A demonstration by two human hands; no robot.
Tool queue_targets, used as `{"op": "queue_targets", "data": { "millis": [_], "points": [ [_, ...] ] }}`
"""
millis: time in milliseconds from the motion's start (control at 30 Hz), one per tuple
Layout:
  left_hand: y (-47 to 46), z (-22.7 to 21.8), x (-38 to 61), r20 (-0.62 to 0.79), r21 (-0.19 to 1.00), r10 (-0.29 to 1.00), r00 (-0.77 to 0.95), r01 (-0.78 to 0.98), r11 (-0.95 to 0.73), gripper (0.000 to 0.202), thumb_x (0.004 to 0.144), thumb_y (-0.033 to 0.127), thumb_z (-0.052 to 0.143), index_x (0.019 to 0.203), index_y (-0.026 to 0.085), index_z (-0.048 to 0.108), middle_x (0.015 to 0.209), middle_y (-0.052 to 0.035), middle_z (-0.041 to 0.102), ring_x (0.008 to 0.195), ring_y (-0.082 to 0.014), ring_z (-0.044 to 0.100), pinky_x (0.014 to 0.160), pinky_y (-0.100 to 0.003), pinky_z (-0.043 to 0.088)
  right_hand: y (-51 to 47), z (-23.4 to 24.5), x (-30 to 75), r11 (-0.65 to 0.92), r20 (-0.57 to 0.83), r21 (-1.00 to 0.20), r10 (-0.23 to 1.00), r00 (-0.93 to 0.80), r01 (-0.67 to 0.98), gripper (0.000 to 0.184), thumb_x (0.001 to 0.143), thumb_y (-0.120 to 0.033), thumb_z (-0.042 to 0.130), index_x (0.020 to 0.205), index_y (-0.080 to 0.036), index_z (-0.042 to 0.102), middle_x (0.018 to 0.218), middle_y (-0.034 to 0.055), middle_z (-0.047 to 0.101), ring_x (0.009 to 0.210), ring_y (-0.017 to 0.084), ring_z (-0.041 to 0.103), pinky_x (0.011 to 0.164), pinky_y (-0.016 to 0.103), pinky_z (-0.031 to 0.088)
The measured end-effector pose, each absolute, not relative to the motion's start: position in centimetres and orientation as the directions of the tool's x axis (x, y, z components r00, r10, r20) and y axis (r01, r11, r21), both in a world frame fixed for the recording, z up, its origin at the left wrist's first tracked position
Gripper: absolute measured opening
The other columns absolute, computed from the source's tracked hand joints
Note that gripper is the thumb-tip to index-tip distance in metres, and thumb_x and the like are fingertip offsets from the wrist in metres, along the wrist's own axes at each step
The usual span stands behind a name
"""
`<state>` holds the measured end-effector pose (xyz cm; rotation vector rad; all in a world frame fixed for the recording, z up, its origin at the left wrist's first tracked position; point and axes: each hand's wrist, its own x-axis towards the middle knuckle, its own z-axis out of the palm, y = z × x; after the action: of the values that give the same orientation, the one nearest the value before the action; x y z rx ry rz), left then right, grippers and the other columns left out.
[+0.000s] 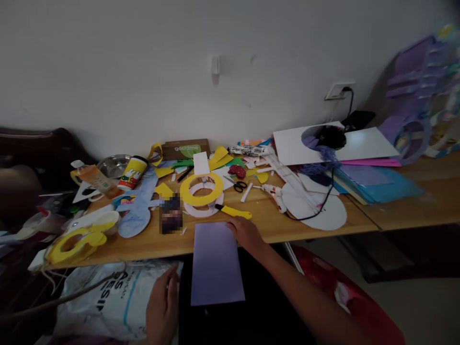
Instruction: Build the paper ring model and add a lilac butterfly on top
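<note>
A purple sheet of paper or card [217, 263] lies with its far end on the table edge, and its near end reaches over my dark lap. My right hand [247, 235] grips its far right corner, fingers curled at the edge. Just beyond that hand lies a yellow utility knife [235, 212]. My left hand [163, 302] hangs low, left of the sheet and apart from it, in front of a white plastic bag [118, 297]. Its fingers are drawn together, and nothing shows in them.
A yellow ring [187, 196], black-handled scissors [240, 186] and a glue gun [275, 194] lie on the wooden table [143, 247]. A drink bottle [95, 179] and a yellow-red cup [132, 173] are at left. Boards [366, 143] stack at right, with a black cord [325, 203] near.
</note>
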<state>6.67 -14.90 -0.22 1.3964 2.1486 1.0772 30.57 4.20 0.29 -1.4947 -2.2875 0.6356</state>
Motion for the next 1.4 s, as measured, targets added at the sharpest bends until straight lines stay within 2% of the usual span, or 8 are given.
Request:
{"op": "queue_targets", "data": {
  "millis": [67,133,267,467,733,900,1167,1400],
  "points": [
    [-10.5,0.8,5.9,0.266,0.586,0.929,-0.259,0.808,0.058,0.043,0.095,0.045,0.043,0.119,0.016,0.064,0.115,-0.0145,0.072,0.11,-0.0299,0.066,0.096,-0.046,0.051,5.1,0.0,31.7,0.357,0.037,-0.515,0.917,-0.396,0.779,0.026,0.101,-0.031,0.048,0.111,-0.02,0.07,0.107,0.0095,0.072,0.103,0.023,0.066,0.089,0.031,0.046],
    [-5.8,1.2,5.7,0.232,0.384,0.972,0.024,0.916,-0.114,0.043,0.099,0.035,0.036,0.126,0.012,0.061,0.128,-0.017,0.067,0.121,-0.028,0.061,0.105,-0.046,0.047,5.6,-0.3,32.6,0.359,0.045,-0.493,0.92,-0.388,0.793,0.027,0.101,-0.03,0.047,0.114,-0.019,0.068,0.109,0.0102,0.072,0.104,0.023,0.066,0.091,0.033,0.046],
    [1.0,0.2,6.0,0.162,0.315,0.97,0.18,0.923,-0.223,0.043,0.097,0.029,0.042,0.135,0.015,0.057,0.144,-0.0126,0.057,0.137,-0.0264,0.049,0.114,-0.044,0.039,5.6,-1.2,33.0,0.352,0.085,-0.44,0.932,-0.352,0.826,0.032,0.102,-0.031,0.044,0.127,-0.018,0.06,0.118,0.0127,0.067,0.11,0.025,0.062,0.093,0.036,0.047],
    [3.8,-1.4,5.9,0.194,0.23,0.962,0.19,0.945,-0.233,0.042,0.096,0.021,0.042,0.135,0.014,0.058,0.149,-0.0147,0.05,0.14,-0.033,0.044,0.114,-0.055,0.037,5.4,-2.0,32.4,0.39,0.143,-0.363,0.921,-0.363,0.846,0.032,0.101,-0.026,0.046,0.13,-0.02,0.057,0.118,0.0124,0.062,0.106,0.025,0.061,0.084,0.035,0.052],
    [1.1,-1.7,8.0,0.279,0.203,0.934,0.222,0.937,-0.284,0.043,0.1,0.024,0.037,0.139,0.015,0.051,0.152,-0.0145,0.047,0.144,-0.0286,0.038,0.115,-0.053,0.038,6.1,-1.5,32.6,0.395,0.18,-0.352,0.918,-0.352,0.849,0.023,0.1,-0.025,0.049,0.118,-0.019,0.063,0.111,0.0093,0.064,0.098,0.022,0.064,0.079,0.033,0.054],
    [-1.7,-1.9,10.7,0.181,0.105,0.918,0.353,0.921,-0.375,0.048,0.1,0.03,0.041,0.146,0.016,0.044,0.152,-0.0088,0.047,0.141,-0.0265,0.043,0.115,-0.051,0.039,3.8,-0.4,31.6,0.405,0.229,-0.318,0.91,-0.345,0.857,0.033,0.101,-0.02,0.043,0.128,-0.012,0.06,0.129,0.0156,0.06,0.119,0.029,0.055,0.1,0.044,0.047],
    [-0.9,-1.4,10.8,0.135,0.102,0.948,0.289,0.948,-0.303,0.049,0.101,0.034,0.04,0.148,0.02,0.042,0.154,-0.0056,0.043,0.143,-0.0263,0.04,0.116,-0.052,0.035,-0.2,-2.0,30.4,0.507,0.193,-0.289,0.862,-0.469,0.812,0.061,0.096,-0.041,0.056,0.141,-0.001,0.048,0.149,0.0217,0.045,0.14,0.034,0.039,0.114,0.05,0.036],
    [-0.1,-1.0,10.2,0.144,0.103,0.935,0.323,0.935,-0.339,0.049,0.099,0.036,0.042,0.146,0.022,0.045,0.155,-0.006,0.043,0.142,-0.0269,0.041,0.116,-0.056,0.032,2.8,-0.9,31.1,0.497,0.234,-0.381,0.868,-0.439,0.78,0.042,0.091,-0.044,0.061,0.115,-0.01,0.063,0.142,0.0197,0.051,0.135,0.032,0.043,0.115,0.048,0.034]
  ]
}}
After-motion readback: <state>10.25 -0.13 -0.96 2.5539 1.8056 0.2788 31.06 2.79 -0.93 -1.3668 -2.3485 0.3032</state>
